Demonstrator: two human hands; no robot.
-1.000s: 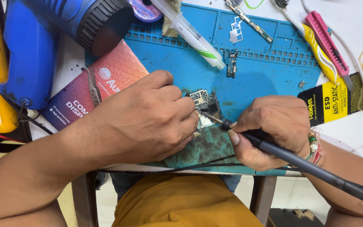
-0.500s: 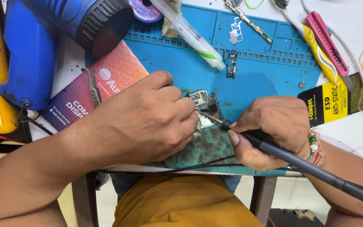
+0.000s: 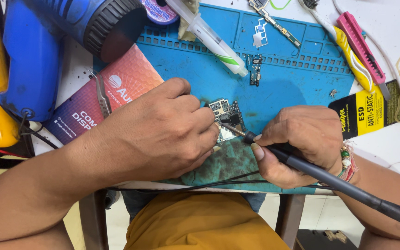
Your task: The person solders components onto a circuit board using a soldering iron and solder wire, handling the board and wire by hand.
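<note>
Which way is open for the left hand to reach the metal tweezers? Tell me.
Probably yes: the left hand lies right beside the tweezers, which rest uncovered on the red booklet, nothing between them; it would have to let go of the circuit board.

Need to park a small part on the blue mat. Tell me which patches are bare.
Bare blue mat lies between the small connector board and the right hand. Another patch sits between the syringe and the left hand. It is crowded around the circuit board and soldering iron.

I work at an electronics repair bench: a blue silicone work mat (image 3: 292, 88) strewn with small circuit boards (image 3: 255, 69), a blue hot-air gun (image 3: 70, 32), tweezers (image 3: 102, 95) and a flux syringe (image 3: 209, 39).
</note>
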